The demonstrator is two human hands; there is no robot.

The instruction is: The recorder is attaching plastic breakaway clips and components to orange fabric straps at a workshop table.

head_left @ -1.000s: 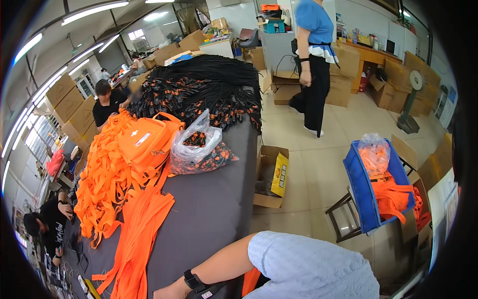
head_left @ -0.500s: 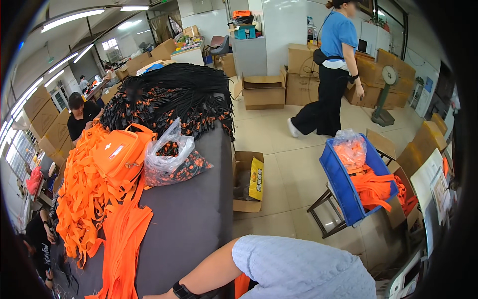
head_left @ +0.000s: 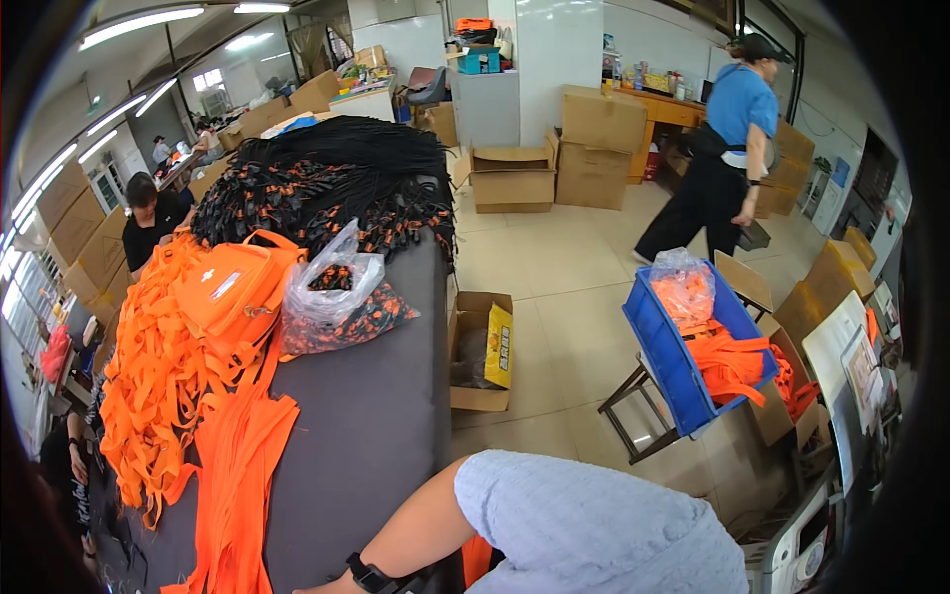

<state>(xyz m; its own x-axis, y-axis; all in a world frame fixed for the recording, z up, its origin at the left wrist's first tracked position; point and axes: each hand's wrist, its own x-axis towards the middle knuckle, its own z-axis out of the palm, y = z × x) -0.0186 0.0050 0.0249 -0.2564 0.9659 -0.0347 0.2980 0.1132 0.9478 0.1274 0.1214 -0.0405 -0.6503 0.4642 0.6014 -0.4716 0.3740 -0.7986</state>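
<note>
My right forearm, in a pale blue sleeve point(head_left: 584, 515) with a black wristband point(head_left: 368, 572), reaches left over the dark grey table point(head_left: 366, 426). Only a sliver of my right hand point(head_left: 322, 589) shows at the lower edge; its fingers are out of view. Nearest to it lies a bundle of long orange straps point(head_left: 236, 475). My left hand is out of view. Further up the table are a heap of orange webbing point(head_left: 148, 396), an orange bag point(head_left: 233, 287) with a white cross, and a clear plastic bag point(head_left: 346, 297) of small black-and-orange pieces.
Black cords point(head_left: 336, 168) with orange bits are piled at the far end. On the right, a blue crate point(head_left: 665, 371) of orange pieces rests on a stool. An open carton point(head_left: 480, 398) stands beside the table. One person point(head_left: 742, 119) walks at right; another point(head_left: 148, 218) works at left.
The walking person has moved right, past the crate's far side. The view has shifted slightly. My right arm stays nearly in place, and the things on the table lie as before.
</note>
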